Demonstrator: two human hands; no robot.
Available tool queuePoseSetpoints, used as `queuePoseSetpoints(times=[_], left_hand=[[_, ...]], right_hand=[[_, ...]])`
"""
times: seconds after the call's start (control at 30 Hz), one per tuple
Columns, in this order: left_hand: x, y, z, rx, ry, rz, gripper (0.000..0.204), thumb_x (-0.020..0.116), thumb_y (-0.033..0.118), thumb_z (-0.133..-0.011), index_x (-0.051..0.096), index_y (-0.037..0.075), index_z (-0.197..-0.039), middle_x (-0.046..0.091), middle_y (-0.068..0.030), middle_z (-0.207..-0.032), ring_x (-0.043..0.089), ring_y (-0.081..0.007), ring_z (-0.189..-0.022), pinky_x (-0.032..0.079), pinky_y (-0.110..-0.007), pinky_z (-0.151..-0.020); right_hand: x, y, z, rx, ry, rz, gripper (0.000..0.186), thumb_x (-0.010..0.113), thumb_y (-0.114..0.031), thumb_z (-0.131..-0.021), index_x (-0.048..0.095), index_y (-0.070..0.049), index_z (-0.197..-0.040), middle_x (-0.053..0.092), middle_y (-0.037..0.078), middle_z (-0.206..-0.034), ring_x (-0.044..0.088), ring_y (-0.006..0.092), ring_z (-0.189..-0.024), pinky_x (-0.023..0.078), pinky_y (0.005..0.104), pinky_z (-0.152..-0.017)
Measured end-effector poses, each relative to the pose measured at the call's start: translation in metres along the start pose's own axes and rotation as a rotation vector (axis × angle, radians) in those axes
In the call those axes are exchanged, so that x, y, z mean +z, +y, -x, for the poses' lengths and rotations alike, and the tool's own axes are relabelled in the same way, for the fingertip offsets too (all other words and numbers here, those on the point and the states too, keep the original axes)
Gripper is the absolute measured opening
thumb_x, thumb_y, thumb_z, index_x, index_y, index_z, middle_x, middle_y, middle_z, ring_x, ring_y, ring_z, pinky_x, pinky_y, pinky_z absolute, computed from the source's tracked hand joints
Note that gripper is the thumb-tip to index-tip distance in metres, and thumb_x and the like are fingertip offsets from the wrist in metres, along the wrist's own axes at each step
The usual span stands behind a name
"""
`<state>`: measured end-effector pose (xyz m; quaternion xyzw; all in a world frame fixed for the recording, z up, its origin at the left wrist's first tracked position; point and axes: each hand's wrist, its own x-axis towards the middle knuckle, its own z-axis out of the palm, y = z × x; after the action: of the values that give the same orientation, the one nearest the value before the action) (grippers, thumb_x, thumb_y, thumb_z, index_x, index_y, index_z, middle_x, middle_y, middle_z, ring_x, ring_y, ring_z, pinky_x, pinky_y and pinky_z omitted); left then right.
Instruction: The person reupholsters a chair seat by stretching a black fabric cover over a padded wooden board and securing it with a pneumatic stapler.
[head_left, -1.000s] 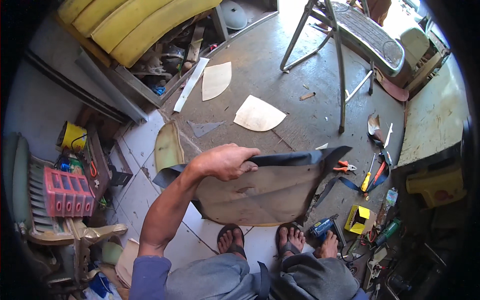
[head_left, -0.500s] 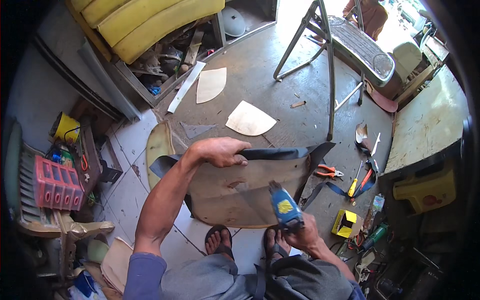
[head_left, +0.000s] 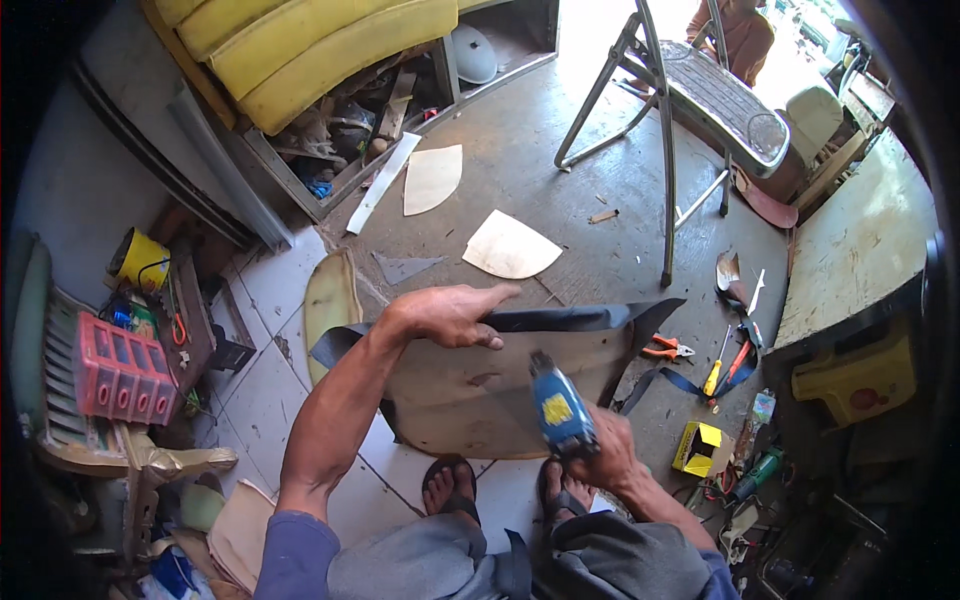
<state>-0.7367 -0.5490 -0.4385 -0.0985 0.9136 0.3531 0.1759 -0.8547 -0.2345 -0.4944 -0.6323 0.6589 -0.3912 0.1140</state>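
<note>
A brown, curved panel (head_left: 500,385) lies before my feet, with black fabric (head_left: 565,316) folded over its far edge and showing along its sides. My left hand (head_left: 447,315) holds the fabric at that far edge, index finger stretched along it and thumb on the near side. The other fingers of that hand are hidden. In my right hand (head_left: 603,452) is a blue staple gun (head_left: 563,408) with a yellow label and dark nose, held above the panel. The nose points away from me, and no contact with the fabric shows.
Orange-handled pliers (head_left: 668,348) and a yellow screwdriver (head_left: 716,368) lie right of the panel, near a yellow box (head_left: 700,447). Cut pale pieces (head_left: 512,245) lie beyond it. A folding metal step stool (head_left: 720,105) stands far right; a red drawer box (head_left: 125,370) is left.
My left index finger has straightened, and the thumb has moved apart from it. The staple gun has shifted slightly left and farther from me. The whole view has shifted a little.
</note>
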Motion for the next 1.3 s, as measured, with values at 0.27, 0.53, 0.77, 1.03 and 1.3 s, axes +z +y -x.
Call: queuePoseSetpoints(times=[0.27, 0.53, 0.77, 1.03, 1.3], left_hand=[[-0.044, -0.024, 0.133, -0.132, 0.500, 0.571, 0.052, 0.074, 0.013, -0.091, 0.058, -0.005, -0.137, 0.069, -0.0074, -0.120, 0.062, -0.0142, -0.107, 0.050, -0.029, -0.093], [0.140, -0.109, 0.144, 0.165, 1.081, 1.529, 0.051, 0.066, 0.025, -0.099, 0.050, 0.005, -0.143, 0.063, -0.0118, -0.136, 0.058, -0.0316, -0.128, 0.044, -0.050, -0.113], [0.245, -0.085, 0.095, 0.260, 0.961, 2.035, 0.068, 0.074, 0.032, -0.093, 0.045, 0.009, -0.151, 0.051, -0.0093, -0.152, 0.046, -0.0336, -0.141, 0.032, -0.055, -0.120], [0.299, -0.099, 0.140, 0.195, 0.897, 2.090, 0.073, 0.078, 0.034, -0.089, 0.046, 0.008, -0.150, 0.051, -0.0096, -0.152, 0.044, -0.0337, -0.142, 0.030, -0.055, -0.121], [0.286, -0.080, 0.131, 0.009, 0.927, 1.842, 0.056, 0.066, 0.028, -0.099, 0.048, 0.004, -0.146, 0.054, -0.0134, -0.148, 0.051, -0.0348, -0.137, 0.039, -0.055, -0.118]], right_hand=[[0.007, 0.059, 0.225, 0.788, -0.277, 0.500, 0.076, 0.080, -0.016, -0.068, 0.050, 0.005, -0.135, 0.069, 0.023, -0.092, 0.068, 0.0430, -0.087, 0.053, 0.0505, -0.080], [-0.029, 0.061, 0.158, 0.773, 0.081, 0.350, 0.074, 0.079, -0.030, -0.086, 0.047, 0.004, -0.143, 0.054, 0.031, -0.136, 0.053, 0.0469, -0.126, 0.046, 0.0505, -0.105], [-0.085, 0.039, -0.042, 0.593, 0.253, -0.680, 0.091, 0.075, -0.045, -0.091, 0.031, 0.000, -0.157, 0.042, 0.027, -0.152, 0.044, 0.0399, -0.141, 0.038, 0.0482, -0.116], [-0.043, 0.101, -0.098, 0.661, -0.029, -0.467, 0.111, 0.073, -0.068, -0.081, 0.030, -0.001, -0.159, 0.039, 0.028, -0.157, 0.042, 0.0389, -0.143, 0.039, 0.0475, -0.114], [-0.038, 0.070, -0.088, 0.603, -0.168, -0.725, 0.049, 0.074, -0.033, -0.095, 0.067, 0.002, -0.129, 0.072, 0.004, -0.107, 0.065, 0.0107, -0.093, 0.054, 0.0295, -0.084]])
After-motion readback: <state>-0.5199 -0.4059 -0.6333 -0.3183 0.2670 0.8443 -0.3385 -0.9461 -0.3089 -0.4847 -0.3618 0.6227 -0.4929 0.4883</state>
